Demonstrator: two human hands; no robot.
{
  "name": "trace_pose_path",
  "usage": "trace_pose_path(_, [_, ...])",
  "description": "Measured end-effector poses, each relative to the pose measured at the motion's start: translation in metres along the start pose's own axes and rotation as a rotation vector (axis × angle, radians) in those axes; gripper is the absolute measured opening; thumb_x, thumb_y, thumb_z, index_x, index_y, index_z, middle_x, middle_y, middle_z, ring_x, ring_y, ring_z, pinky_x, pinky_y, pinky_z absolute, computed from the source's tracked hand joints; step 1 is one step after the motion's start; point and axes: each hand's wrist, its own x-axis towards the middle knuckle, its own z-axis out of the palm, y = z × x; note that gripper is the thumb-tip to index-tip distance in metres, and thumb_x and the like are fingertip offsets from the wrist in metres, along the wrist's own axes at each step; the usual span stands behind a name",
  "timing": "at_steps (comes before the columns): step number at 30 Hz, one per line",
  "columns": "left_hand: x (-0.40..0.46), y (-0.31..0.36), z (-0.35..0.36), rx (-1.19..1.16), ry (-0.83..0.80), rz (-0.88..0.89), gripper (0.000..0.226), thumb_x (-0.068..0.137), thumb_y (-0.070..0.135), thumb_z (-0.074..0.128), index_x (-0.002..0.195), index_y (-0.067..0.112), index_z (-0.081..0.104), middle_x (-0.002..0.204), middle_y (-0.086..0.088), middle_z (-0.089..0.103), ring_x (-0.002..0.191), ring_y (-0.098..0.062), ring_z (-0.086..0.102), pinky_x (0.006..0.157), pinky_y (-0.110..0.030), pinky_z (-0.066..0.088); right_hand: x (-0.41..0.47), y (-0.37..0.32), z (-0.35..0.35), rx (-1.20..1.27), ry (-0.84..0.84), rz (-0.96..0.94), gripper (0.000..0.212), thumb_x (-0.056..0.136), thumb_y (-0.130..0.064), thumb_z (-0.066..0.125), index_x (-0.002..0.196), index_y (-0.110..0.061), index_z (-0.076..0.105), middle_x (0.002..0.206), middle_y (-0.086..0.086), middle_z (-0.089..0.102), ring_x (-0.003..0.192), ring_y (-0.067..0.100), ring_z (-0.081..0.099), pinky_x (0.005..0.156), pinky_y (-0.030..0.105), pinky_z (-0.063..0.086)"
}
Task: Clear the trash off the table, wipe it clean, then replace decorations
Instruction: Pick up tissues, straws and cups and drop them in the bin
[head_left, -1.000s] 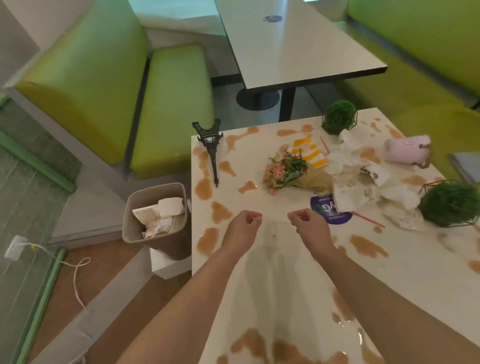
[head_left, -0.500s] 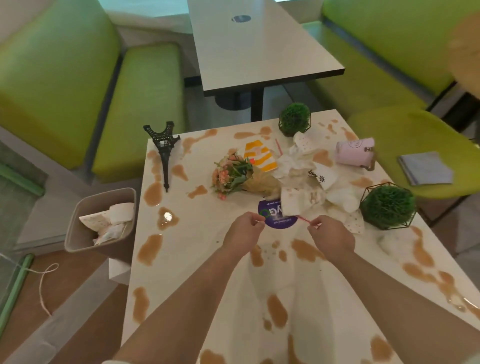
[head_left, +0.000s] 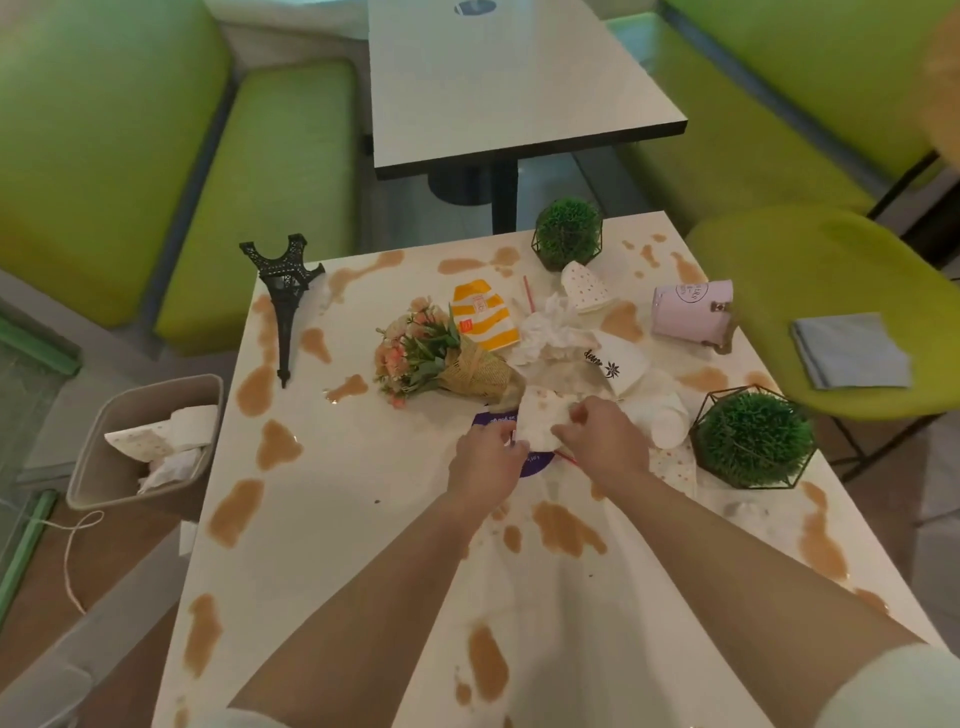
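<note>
The white table (head_left: 363, 519) is spotted with brown spills. My left hand (head_left: 485, 465) and my right hand (head_left: 602, 441) both pinch a crumpled white napkin (head_left: 540, 418) above a purple disc (head_left: 493, 423). Behind lies a heap of trash: crumpled tissue (head_left: 545, 330), a yellow striped wrapper (head_left: 483, 312), a dotted paper cup (head_left: 584, 280), a white cup (head_left: 621, 366) and a tipped pink cup (head_left: 691, 309). Decorations lie around it: a flower bouquet (head_left: 436, 356), a black Eiffel Tower model (head_left: 285, 299) on its side, and two green ball plants (head_left: 566, 231) (head_left: 753, 439).
A beige bin (head_left: 98, 467) holding paper trash stands on the floor left of the table. Green benches (head_left: 260, 182) and a green chair (head_left: 831, 291) with a folded grey cloth (head_left: 852, 351) flank the table. A second table (head_left: 509, 78) stands behind.
Both hands have moved forward from the bare tabletop to the trash heap and taken hold of the white napkin. The view has swung right and closer to the table.
</note>
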Motion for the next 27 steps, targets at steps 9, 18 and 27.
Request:
trace_pose_path(9, [0.009, 0.008, 0.012, 0.049, 0.076, -0.177, 0.051, 0.095, 0.059, 0.039, 0.132, 0.026, 0.051, 0.126, -0.001, 0.060, 0.120, -0.026, 0.050, 0.099, -0.045, 0.036, -0.010, 0.016, 0.016, 0.512, -0.081, -0.022, 0.017, 0.084, -0.022, 0.075, 0.083, -0.009, 0.064, 0.092, -0.007, 0.067, 0.082, 0.010, 0.061, 0.070, 0.024, 0.044])
trace_pose_path(18, [0.006, 0.014, 0.001, -0.481, 0.076, -0.145, 0.027, 0.097, 0.029, 0.054, 0.123, 0.025, 0.047, 0.114, 0.003, 0.062, 0.074, -0.017, 0.072, 0.070, -0.033, 0.059, 0.014, 0.022, -0.012, -0.300, 0.286, -0.276, 0.027, 0.091, -0.020, 0.055, 0.114, -0.031, 0.065, 0.107, -0.007, 0.063, 0.101, 0.020, 0.054, 0.083, 0.035, 0.035])
trace_pose_path(27, [-0.007, -0.002, -0.012, -0.575, 0.064, -0.140, 0.016, 0.092, 0.020, 0.063, 0.104, 0.025, 0.054, 0.099, -0.005, 0.066, 0.064, -0.015, 0.067, 0.063, -0.029, 0.056, 0.026, 0.031, -0.016, -0.985, 0.104, -0.356, 0.055, 0.081, -0.006, 0.053, 0.133, -0.022, 0.048, 0.132, -0.001, 0.045, 0.122, 0.028, 0.031, 0.101, 0.042, 0.024])
